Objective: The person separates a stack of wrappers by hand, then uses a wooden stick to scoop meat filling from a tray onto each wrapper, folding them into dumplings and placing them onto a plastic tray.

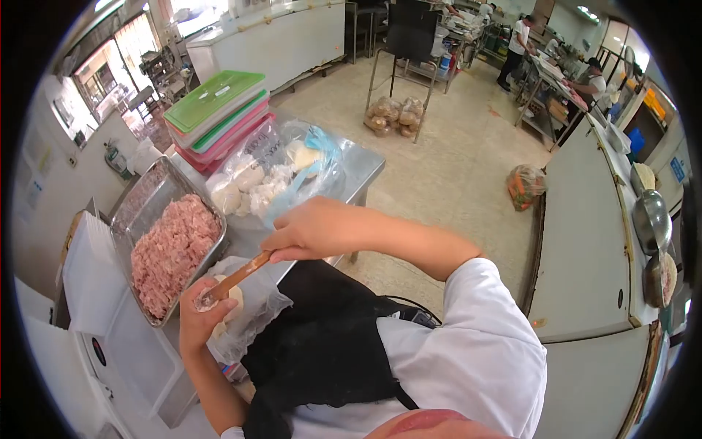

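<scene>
My right hand (311, 230) grips one end of a flat wooden stick (245, 274). The stick's other end rests in my left hand (199, 322), whose fingers curl round something pale and small that I cannot make out. Just beside my left hand, pale round dough pieces (235, 301) lie on a clear plastic sheet (257, 311) at the table's near edge. A metal tray (155, 192) of ground pink meat (175, 245) stands beyond my left hand. Past my right hand, an open plastic bag (322, 183) holds more pale round pieces (248, 175).
Stacked trays with green and pink lids (216, 99) stand at the table's far end. White plastic containers (146, 358) are at the left. A black chair (411, 33) has bagged goods (395, 115) beneath it. People (518, 44) work at the back right.
</scene>
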Demonstrator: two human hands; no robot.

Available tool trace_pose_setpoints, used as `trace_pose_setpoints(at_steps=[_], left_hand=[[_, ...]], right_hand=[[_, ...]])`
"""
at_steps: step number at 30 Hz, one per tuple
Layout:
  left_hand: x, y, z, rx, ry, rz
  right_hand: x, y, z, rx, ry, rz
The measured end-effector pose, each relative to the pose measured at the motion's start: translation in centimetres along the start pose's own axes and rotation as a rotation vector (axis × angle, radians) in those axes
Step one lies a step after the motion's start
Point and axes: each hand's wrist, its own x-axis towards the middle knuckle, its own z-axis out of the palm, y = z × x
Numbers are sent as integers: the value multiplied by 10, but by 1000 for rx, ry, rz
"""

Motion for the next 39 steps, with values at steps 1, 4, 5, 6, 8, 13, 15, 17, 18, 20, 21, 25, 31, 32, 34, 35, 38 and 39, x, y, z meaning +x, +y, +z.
trace_pose_setpoints(at_steps=[1, 4, 5, 6, 8, 13, 15, 17, 18, 20, 21, 25, 31, 32, 34, 35, 38, 39], left_hand=[[8, -3, -3, 74, 27, 54], [25, -14, -18, 245, 62, 133], [32, -12, -23, 271, 33, 117], [40, -9, -28, 298, 2, 101], [50, -3, -27, 182, 46, 189], [60, 12, -35, 126, 120, 140], [48, -22, -60, 193, 215, 7], [42, -31, -76, 96, 274, 5], [39, -30, -83, 54, 325, 113], [25, -44, -105, -48, 489, 24], [17, -49, -115, -95, 557, -15], [-12, -53, -152, -40, 662, -28], [-21, -66, -158, 45, 813, 3], [-17, -75, -147, 26, 907, 51], [-12, -90, -131, 1, 1070, 87], [-8, -95, -127, 0, 1141, 82], [-2, -113, -115, -142, 1231, 111], [1, -116, -115, -206, 1242, 137]], right_hand=[[1, 1, 0, -4, 17, 8], [13, 9, 7, -7, 36, 22], [18, 17, 10, -15, 30, 25], [24, 23, 11, -23, 27, 28], [37, 34, -4, -66, 62, 38], [73, 47, -4, 63, 13, 60], [105, 57, 14, 156, -46, 58], [121, 67, 23, 259, -19, 122], [127, 72, 29, 343, 0, 184], [141, 81, 44, 381, -90, 291], [148, 83, 52, 394, -126, 355], [166, 83, 88, 105, -114, 128], [198, 59, 83, -73, -223, 76], [194, 58, 87, -48, -232, 83], [183, 55, 103, -33, -216, 57], [175, 54, 119, -44, -184, 23], [163, 55, 146, -90, -123, -56], [163, 59, 150, -104, -88, -88]])
